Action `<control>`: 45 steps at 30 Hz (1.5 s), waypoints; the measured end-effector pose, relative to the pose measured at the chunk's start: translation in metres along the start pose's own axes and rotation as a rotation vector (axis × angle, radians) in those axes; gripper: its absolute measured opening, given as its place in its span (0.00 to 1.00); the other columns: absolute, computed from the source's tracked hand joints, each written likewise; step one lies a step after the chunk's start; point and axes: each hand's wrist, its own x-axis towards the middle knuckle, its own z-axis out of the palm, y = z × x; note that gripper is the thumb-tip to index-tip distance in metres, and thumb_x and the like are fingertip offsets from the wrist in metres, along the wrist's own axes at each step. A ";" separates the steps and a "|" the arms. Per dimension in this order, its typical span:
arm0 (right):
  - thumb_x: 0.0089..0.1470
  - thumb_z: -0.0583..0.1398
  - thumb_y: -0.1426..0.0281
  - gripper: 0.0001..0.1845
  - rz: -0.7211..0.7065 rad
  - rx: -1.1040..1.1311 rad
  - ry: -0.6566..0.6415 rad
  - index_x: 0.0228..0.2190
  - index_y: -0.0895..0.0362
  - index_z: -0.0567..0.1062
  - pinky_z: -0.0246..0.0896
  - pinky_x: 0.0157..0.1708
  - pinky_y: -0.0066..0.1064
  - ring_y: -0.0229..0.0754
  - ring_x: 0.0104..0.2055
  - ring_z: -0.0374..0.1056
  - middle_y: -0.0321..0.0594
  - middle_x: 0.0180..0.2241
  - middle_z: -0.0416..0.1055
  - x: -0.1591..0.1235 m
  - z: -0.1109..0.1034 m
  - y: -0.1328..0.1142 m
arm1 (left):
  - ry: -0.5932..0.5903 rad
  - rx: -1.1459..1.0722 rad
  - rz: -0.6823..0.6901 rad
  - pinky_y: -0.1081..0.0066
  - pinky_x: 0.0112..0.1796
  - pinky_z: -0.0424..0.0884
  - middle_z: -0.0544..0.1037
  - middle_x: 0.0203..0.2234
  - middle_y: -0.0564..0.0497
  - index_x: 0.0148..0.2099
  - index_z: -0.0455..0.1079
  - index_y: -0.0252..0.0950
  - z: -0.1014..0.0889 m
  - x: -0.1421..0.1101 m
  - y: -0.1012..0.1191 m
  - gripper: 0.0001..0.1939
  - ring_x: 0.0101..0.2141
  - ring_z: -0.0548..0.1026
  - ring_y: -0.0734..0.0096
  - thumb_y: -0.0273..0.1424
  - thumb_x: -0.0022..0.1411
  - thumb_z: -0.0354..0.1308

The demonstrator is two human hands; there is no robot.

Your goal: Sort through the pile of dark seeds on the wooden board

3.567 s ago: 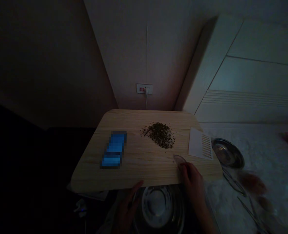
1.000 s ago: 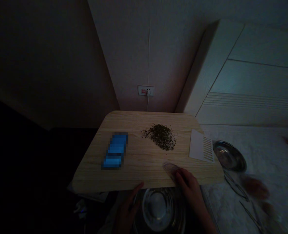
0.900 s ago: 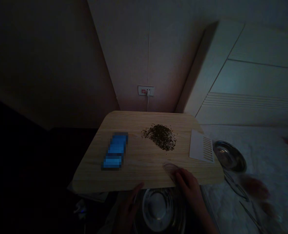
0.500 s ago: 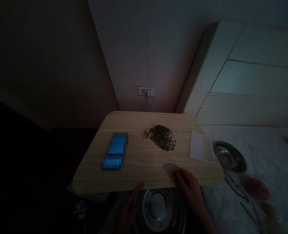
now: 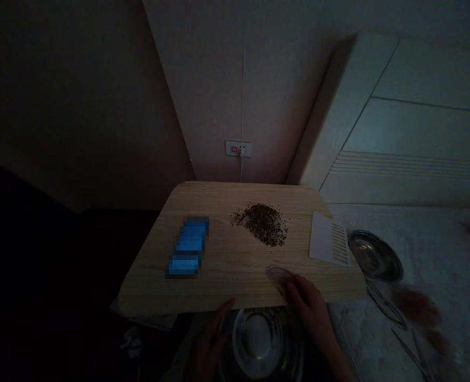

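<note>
A light wooden board lies in front of me with a heap of small dark seeds near its middle. My right hand rests at the board's near edge, fingers closed on a small clear scoop-like piece that touches the wood. My left hand sits below the board's edge at the rim of a steel bowl, thumb raised against the board; its fingers are in shadow.
A blurred blue rectangle lies on the board's left half. A white comb-like card sits at the right edge. A steel dish and thin metal tools lie on the white surface to the right. A wall socket is behind.
Since 3.6 s ago my right hand and the clear piece have slid left along the board's near edge. Over the last second nothing has visibly moved.
</note>
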 end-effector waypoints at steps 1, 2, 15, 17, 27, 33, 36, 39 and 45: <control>0.55 0.53 0.61 0.16 0.000 0.003 -0.008 0.36 0.58 0.74 0.61 0.39 0.34 0.45 0.38 0.68 0.44 0.36 0.74 0.000 0.000 0.000 | -0.005 -0.001 0.004 0.59 0.58 0.53 0.67 0.56 0.53 0.56 0.63 0.44 0.000 -0.001 0.001 0.20 0.57 0.61 0.63 0.31 0.62 0.48; 0.55 0.53 0.61 0.16 0.001 0.008 -0.013 0.36 0.58 0.74 0.61 0.39 0.34 0.45 0.38 0.68 0.44 0.36 0.74 0.000 0.000 -0.001 | -0.008 -0.002 0.008 0.59 0.57 0.53 0.67 0.56 0.53 0.57 0.63 0.44 0.000 -0.001 0.002 0.20 0.57 0.61 0.63 0.31 0.62 0.48; 0.56 0.50 0.60 0.18 0.026 0.060 0.004 0.34 0.58 0.73 0.61 0.36 0.32 0.46 0.36 0.68 0.44 0.34 0.74 0.008 -0.006 -0.011 | 0.002 -0.006 0.026 0.57 0.57 0.54 0.68 0.55 0.54 0.56 0.63 0.47 0.000 0.000 -0.004 0.20 0.57 0.62 0.61 0.29 0.62 0.48; 0.56 0.50 0.60 0.18 0.031 0.054 0.033 0.35 0.58 0.73 0.61 0.36 0.32 0.46 0.35 0.69 0.44 0.34 0.74 0.009 -0.005 -0.011 | 0.011 -0.006 0.045 0.58 0.56 0.55 0.69 0.55 0.53 0.56 0.64 0.46 0.000 -0.001 -0.005 0.20 0.56 0.63 0.62 0.29 0.61 0.49; 0.57 0.49 0.61 0.16 0.050 0.061 0.085 0.33 0.57 0.72 0.59 0.34 0.29 0.43 0.34 0.68 0.41 0.32 0.73 0.018 -0.007 -0.006 | 0.030 0.009 0.004 0.59 0.56 0.56 0.70 0.54 0.52 0.55 0.65 0.44 -0.001 0.000 0.001 0.20 0.56 0.64 0.61 0.30 0.60 0.50; 0.57 0.49 0.60 0.17 0.059 0.089 0.110 0.33 0.58 0.71 0.58 0.34 0.29 0.43 0.34 0.68 0.41 0.31 0.73 0.028 -0.009 0.000 | 0.023 0.001 -0.011 0.60 0.56 0.55 0.70 0.54 0.52 0.55 0.66 0.43 -0.002 0.000 0.004 0.20 0.56 0.63 0.61 0.32 0.59 0.51; 0.57 0.49 0.60 0.17 0.057 0.085 0.124 0.33 0.58 0.72 0.59 0.34 0.30 0.43 0.34 0.67 0.41 0.31 0.73 0.034 -0.009 0.002 | 0.036 0.000 -0.022 0.60 0.56 0.57 0.70 0.53 0.53 0.54 0.66 0.44 -0.002 -0.001 0.005 0.20 0.55 0.64 0.60 0.32 0.59 0.52; 0.56 0.49 0.60 0.18 0.036 0.081 0.154 0.33 0.58 0.72 0.59 0.34 0.30 0.43 0.33 0.67 0.42 0.32 0.73 0.042 -0.009 0.004 | 0.047 -0.006 -0.010 0.61 0.55 0.58 0.70 0.53 0.53 0.54 0.66 0.44 -0.001 -0.002 0.006 0.20 0.55 0.64 0.61 0.31 0.59 0.51; 0.57 0.48 0.61 0.17 0.009 0.020 0.232 0.34 0.58 0.72 0.58 0.34 0.31 0.43 0.33 0.66 0.43 0.31 0.72 0.047 -0.006 0.005 | 0.044 -0.014 -0.031 0.62 0.56 0.58 0.70 0.53 0.53 0.54 0.66 0.43 -0.002 -0.001 0.010 0.20 0.55 0.64 0.61 0.30 0.59 0.51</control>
